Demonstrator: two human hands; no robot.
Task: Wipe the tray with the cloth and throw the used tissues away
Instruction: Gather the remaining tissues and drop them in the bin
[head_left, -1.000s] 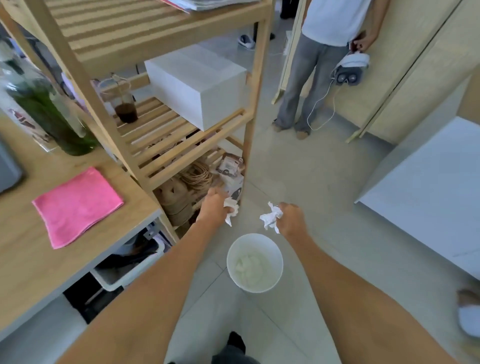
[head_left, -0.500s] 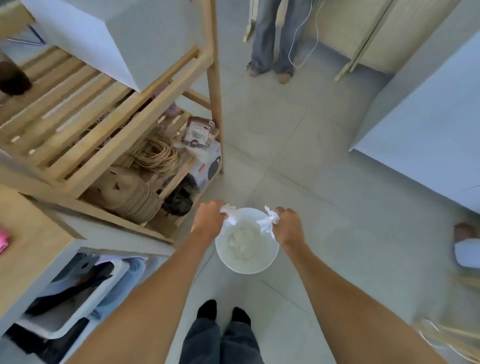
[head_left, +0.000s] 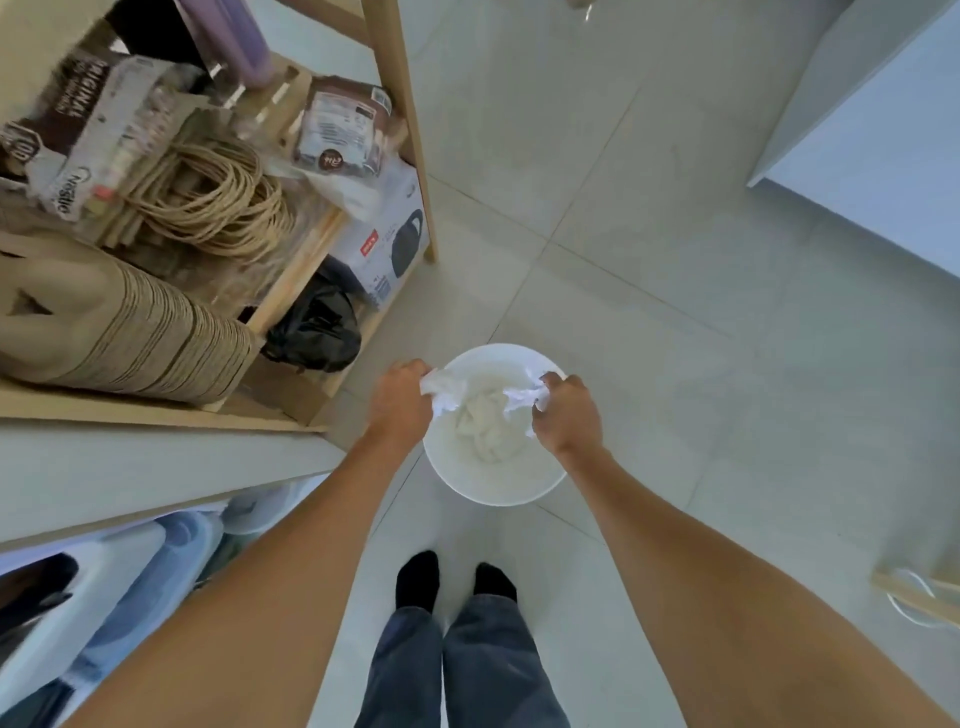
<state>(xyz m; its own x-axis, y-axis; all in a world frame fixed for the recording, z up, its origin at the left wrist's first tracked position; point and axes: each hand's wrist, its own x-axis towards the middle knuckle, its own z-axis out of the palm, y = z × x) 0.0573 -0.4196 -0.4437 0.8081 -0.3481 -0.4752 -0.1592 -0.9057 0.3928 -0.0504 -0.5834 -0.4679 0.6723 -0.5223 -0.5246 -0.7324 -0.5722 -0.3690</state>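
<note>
A round white bin (head_left: 493, 488) stands on the tiled floor just ahead of my feet, with crumpled tissues (head_left: 485, 431) lying inside it. My left hand (head_left: 401, 402) is over the bin's left rim and grips a crumpled white tissue (head_left: 442, 391). Over the right rim, my right hand (head_left: 566, 413) grips another crumpled tissue (head_left: 522, 397). Both hands hang above the bin's opening. The tray and the cloth are out of view.
A wooden shelf unit (head_left: 405, 130) stands to the left, its low shelf packed with coiled rope (head_left: 218, 202), paper bags, boxes and a black bag (head_left: 317, 332). A white cabinet (head_left: 878, 119) stands at the right. Plastic bins (head_left: 104, 597) sit under the counter at lower left.
I have bent down toward the bin. Both hands have dropped from in front of the shelf to just over the bin's opening, still holding their tissues.
</note>
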